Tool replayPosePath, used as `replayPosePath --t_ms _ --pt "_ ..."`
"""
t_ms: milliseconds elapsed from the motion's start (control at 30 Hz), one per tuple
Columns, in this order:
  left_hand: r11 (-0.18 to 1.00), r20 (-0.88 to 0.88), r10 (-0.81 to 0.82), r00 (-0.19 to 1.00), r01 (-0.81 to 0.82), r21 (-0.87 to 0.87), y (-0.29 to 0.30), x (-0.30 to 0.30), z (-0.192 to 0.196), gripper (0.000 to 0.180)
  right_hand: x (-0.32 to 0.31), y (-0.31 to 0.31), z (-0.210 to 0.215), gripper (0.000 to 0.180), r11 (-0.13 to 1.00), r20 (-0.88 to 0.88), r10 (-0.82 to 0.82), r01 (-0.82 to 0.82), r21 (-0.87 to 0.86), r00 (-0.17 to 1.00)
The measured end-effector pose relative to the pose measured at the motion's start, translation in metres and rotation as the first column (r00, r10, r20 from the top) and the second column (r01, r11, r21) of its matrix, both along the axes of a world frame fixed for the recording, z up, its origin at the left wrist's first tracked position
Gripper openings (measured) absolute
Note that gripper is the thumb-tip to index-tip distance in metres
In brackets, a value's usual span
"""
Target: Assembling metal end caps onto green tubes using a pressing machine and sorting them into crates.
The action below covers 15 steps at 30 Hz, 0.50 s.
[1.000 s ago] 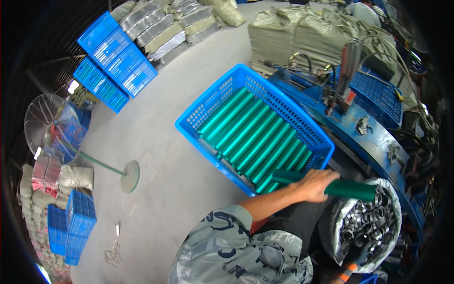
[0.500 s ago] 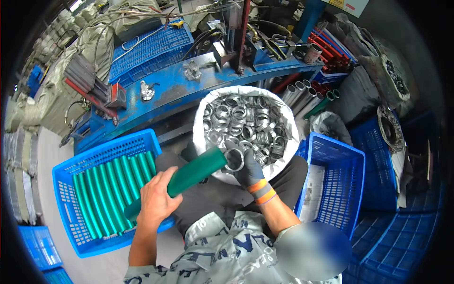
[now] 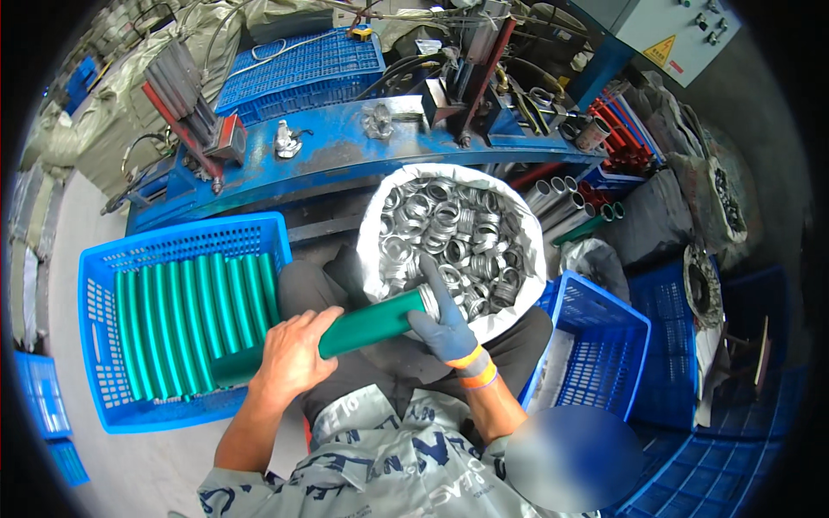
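Observation:
My bare left hand (image 3: 298, 352) is wrapped round a green metal tube (image 3: 376, 325), which slants up to the right across my lap. At the tube's right end sits a silver threaded ring (image 3: 429, 302). My right hand (image 3: 449, 330), in a dark grey glove with an orange band at the wrist, grips this ring against the tube end, its index finger stretched along the far side. How far the ring goes into the tube is hidden. Just beyond, a white sack (image 3: 370, 229) with a rolled rim holds many loose silver rings (image 3: 453, 220).
On my left stands a blue basket (image 3: 93, 328) with a row of green tubes (image 3: 186, 319). Another blue basket (image 3: 639, 332) is at my right. A blue workbench (image 3: 332, 155) with clamping fixtures runs across the far side, with metal tubes (image 3: 557, 203) below it.
The ring, held apart from the tube's end before, is now on that end with my gloved fingers round it. The tube tilts less steeply. The whole view has shifted slightly.

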State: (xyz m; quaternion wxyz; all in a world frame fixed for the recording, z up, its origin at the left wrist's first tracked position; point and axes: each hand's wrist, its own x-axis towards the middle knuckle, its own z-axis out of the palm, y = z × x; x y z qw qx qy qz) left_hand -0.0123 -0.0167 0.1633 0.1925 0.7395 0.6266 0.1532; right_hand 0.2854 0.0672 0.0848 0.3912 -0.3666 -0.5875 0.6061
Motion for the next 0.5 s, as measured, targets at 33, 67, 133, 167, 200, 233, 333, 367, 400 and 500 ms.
replayPosePath --t_ms 33,67,133,167,200,233,333,367,400,500 --pt "1.000 0.007 -0.004 1.000 0.004 0.002 -0.001 -0.001 -0.001 0.074 -0.001 -0.001 0.000 0.096 0.999 0.032 -0.019 0.018 0.038 0.999" --pt "1.000 0.014 -0.009 1.000 0.009 0.003 -0.001 -0.001 -0.002 0.073 -0.001 -0.002 0.001 0.096 0.999 0.035 -0.017 0.016 0.036 0.999" --pt "1.000 0.007 -0.002 1.000 0.002 0.000 -0.003 0.001 -0.004 0.074 -0.003 -0.004 0.002 0.092 0.999 0.049 -0.030 0.028 0.041 0.998" --pt "1.000 -0.002 0.003 1.000 -0.003 -0.003 -0.003 0.002 -0.006 0.074 -0.004 -0.004 0.004 0.092 0.999 0.049 -0.029 0.027 0.037 0.998" --pt "1.000 -0.003 0.004 1.000 -0.004 -0.007 -0.003 0.003 -0.007 0.074 -0.005 -0.005 0.006 0.091 0.998 0.019 -0.028 0.029 -0.057 0.999" --pt "1.000 -0.011 0.005 1.000 -0.005 0.012 -0.003 0.006 -0.008 0.074 -0.005 -0.006 0.008 0.089 0.988 -0.009 -0.033 0.031 -0.154 0.999" --pt "1.000 -0.028 0.012 1.000 -0.012 0.029 -0.001 0.013 -0.016 0.074 -0.007 -0.002 -0.011 0.084 0.995 0.008 -0.077 0.078 -0.061 0.997" --pt "0.999 -0.035 0.021 0.999 -0.019 0.035 -0.001 0.013 -0.018 0.074 -0.007 0.000 -0.013 0.082 0.993 -0.009 -0.088 0.087 -0.077 0.996" --pt "1.000 -0.037 0.013 0.999 -0.012 0.026 0.001 0.013 -0.019 0.074 -0.004 0.002 -0.016 0.080 0.996 0.034 -0.081 0.083 -0.042 0.996" --pt "1.000 -0.038 0.021 0.999 -0.021 0.015 0.004 0.008 -0.017 0.076 0.005 0.044 -0.058 0.074 0.993 -0.136 -0.106 0.097 -0.069 0.985"
